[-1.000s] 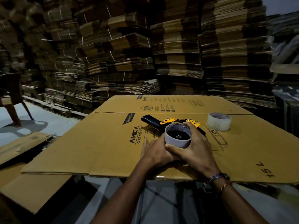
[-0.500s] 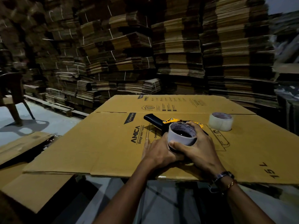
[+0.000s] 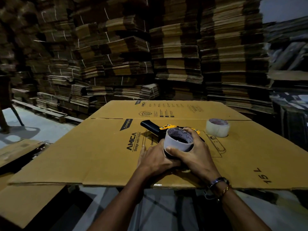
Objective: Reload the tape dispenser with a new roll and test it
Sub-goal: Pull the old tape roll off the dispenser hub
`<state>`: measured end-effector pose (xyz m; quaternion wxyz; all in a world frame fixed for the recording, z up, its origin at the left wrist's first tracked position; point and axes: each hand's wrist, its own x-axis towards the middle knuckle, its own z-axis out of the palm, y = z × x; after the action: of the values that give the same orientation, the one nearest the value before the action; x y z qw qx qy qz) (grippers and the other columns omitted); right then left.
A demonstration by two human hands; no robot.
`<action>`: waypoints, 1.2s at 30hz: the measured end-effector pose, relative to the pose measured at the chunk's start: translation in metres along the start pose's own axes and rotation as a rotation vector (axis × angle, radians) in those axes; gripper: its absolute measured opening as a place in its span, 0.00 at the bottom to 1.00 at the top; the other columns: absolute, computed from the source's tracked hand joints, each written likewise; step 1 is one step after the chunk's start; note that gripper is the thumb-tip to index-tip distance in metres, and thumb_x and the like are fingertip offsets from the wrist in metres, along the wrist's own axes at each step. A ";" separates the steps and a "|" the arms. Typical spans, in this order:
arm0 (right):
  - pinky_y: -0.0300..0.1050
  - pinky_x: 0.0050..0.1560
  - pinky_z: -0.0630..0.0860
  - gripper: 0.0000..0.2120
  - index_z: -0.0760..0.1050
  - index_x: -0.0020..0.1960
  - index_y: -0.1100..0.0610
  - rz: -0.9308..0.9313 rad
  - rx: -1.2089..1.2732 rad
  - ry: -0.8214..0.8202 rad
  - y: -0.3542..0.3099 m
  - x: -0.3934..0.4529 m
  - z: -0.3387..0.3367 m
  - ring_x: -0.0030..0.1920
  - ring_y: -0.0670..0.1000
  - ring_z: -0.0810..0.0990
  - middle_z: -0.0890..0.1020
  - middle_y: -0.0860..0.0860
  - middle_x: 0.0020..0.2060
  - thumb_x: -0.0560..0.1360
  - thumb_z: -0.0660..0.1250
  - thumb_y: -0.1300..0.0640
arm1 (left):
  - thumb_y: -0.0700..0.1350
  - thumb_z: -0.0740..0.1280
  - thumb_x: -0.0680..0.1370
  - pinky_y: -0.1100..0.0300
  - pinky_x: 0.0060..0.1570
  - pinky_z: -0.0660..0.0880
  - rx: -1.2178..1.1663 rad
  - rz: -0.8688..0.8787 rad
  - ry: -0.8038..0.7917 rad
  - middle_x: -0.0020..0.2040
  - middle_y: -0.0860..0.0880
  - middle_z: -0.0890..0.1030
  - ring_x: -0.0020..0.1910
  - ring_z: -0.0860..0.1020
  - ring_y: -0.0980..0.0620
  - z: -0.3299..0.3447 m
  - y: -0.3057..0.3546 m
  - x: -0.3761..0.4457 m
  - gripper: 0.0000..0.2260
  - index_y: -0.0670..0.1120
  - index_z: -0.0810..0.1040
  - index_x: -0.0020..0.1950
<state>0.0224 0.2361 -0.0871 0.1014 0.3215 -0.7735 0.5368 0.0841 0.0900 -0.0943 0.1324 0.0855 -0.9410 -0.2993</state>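
Observation:
A black and yellow tape dispenser [image 3: 150,126] lies on a flattened cardboard box [image 3: 93,152], its handle pointing away to the left. A roll of clear tape [image 3: 176,144] sits tilted above the dispenser's hub. My right hand [image 3: 194,154] grips that roll, thumb on its near side and fingers over the far rim. My left hand [image 3: 154,158] holds the dispenser's near end from the left, its fingers hidden under the roll. A second tape roll [image 3: 217,127] stands alone at the right.
The cardboard sheet overhangs its support toward me. Tall stacks of flattened cartons [image 3: 175,52] fill the background. More cardboard [image 3: 25,202] lies on the floor at lower left, and a chair's legs [image 3: 6,112] show at the far left.
The roll has tilted and lifted slightly toward the right in my right hand. My left hand has stayed on the dispenser.

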 end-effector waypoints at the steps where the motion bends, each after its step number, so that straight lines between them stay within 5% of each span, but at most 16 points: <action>1: 0.45 0.62 0.76 0.41 0.68 0.71 0.47 -0.002 -0.003 0.002 -0.001 0.000 0.000 0.60 0.46 0.79 0.80 0.45 0.62 0.62 0.82 0.45 | 0.74 0.62 0.61 0.41 0.76 0.50 -0.001 -0.004 0.005 0.62 0.52 0.81 0.64 0.76 0.50 0.000 -0.001 0.000 0.42 0.54 0.65 0.71; 9: 0.32 0.59 0.68 0.42 0.66 0.72 0.50 -0.089 -0.112 0.011 -0.006 -0.005 0.002 0.59 0.42 0.74 0.75 0.41 0.58 0.64 0.81 0.44 | 0.70 0.66 0.64 0.41 0.76 0.51 -0.002 -0.021 0.025 0.63 0.53 0.80 0.65 0.76 0.50 -0.002 0.001 -0.002 0.39 0.56 0.66 0.71; 15: 0.20 0.54 0.61 0.45 0.64 0.74 0.52 -0.137 -0.207 0.008 -0.006 -0.005 0.004 0.60 0.40 0.71 0.76 0.47 0.65 0.63 0.80 0.41 | 0.70 0.63 0.63 0.42 0.76 0.49 0.013 -0.032 0.001 0.66 0.51 0.79 0.67 0.74 0.48 -0.006 0.004 -0.005 0.42 0.56 0.62 0.75; 17: 0.23 0.57 0.64 0.45 0.64 0.74 0.52 -0.155 -0.221 0.017 -0.008 -0.006 0.005 0.59 0.39 0.70 0.76 0.47 0.65 0.63 0.80 0.40 | 0.70 0.62 0.64 0.41 0.77 0.49 0.010 -0.031 -0.006 0.67 0.51 0.78 0.68 0.74 0.48 -0.005 0.002 -0.005 0.42 0.56 0.62 0.75; 21: 0.49 0.64 0.73 0.45 0.65 0.73 0.50 -0.168 -0.237 0.043 -0.008 -0.008 0.005 0.59 0.40 0.70 0.76 0.47 0.65 0.63 0.79 0.38 | 0.70 0.62 0.64 0.41 0.77 0.48 0.000 -0.036 -0.017 0.68 0.51 0.77 0.69 0.73 0.48 -0.004 -0.001 -0.002 0.42 0.56 0.61 0.76; 24: 0.53 0.63 0.76 0.46 0.64 0.73 0.51 -0.191 -0.263 0.042 -0.009 -0.008 0.005 0.60 0.42 0.72 0.76 0.48 0.65 0.62 0.74 0.32 | 0.69 0.62 0.64 0.41 0.77 0.47 0.008 -0.038 -0.031 0.69 0.50 0.76 0.70 0.71 0.47 -0.005 0.000 -0.003 0.43 0.54 0.60 0.77; 27: 0.50 0.58 0.78 0.46 0.63 0.74 0.53 -0.262 -0.301 0.045 -0.011 -0.010 0.005 0.61 0.48 0.76 0.76 0.49 0.65 0.64 0.69 0.30 | 0.70 0.62 0.66 0.43 0.77 0.46 0.039 -0.047 -0.044 0.69 0.49 0.76 0.70 0.70 0.47 -0.003 -0.002 -0.002 0.42 0.53 0.62 0.76; 31: 0.32 0.52 0.71 0.45 0.62 0.74 0.55 -0.326 -0.358 0.079 -0.014 -0.011 0.003 0.59 0.47 0.77 0.75 0.50 0.65 0.67 0.73 0.34 | 0.66 0.67 0.73 0.40 0.77 0.47 0.062 -0.008 0.006 0.65 0.49 0.79 0.67 0.73 0.48 0.002 -0.004 0.000 0.31 0.53 0.67 0.72; 33: 0.26 0.54 0.68 0.45 0.62 0.74 0.51 -0.247 -0.221 0.134 -0.017 -0.010 -0.002 0.60 0.43 0.75 0.75 0.47 0.65 0.65 0.78 0.38 | 0.69 0.68 0.70 0.39 0.76 0.49 0.032 -0.011 0.010 0.64 0.51 0.80 0.66 0.75 0.49 0.001 0.000 -0.001 0.34 0.55 0.66 0.71; 36: 0.31 0.58 0.74 0.36 0.66 0.68 0.37 -0.139 0.065 0.175 -0.018 -0.010 -0.021 0.60 0.35 0.76 0.76 0.33 0.59 0.63 0.77 0.39 | 0.71 0.68 0.67 0.40 0.75 0.53 -0.007 -0.024 0.056 0.65 0.53 0.79 0.66 0.75 0.50 0.001 0.000 -0.002 0.37 0.57 0.66 0.71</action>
<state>0.0367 0.2553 -0.0699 0.1951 0.3297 -0.7196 0.5791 0.0862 0.0909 -0.0954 0.1554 0.1049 -0.9349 -0.3015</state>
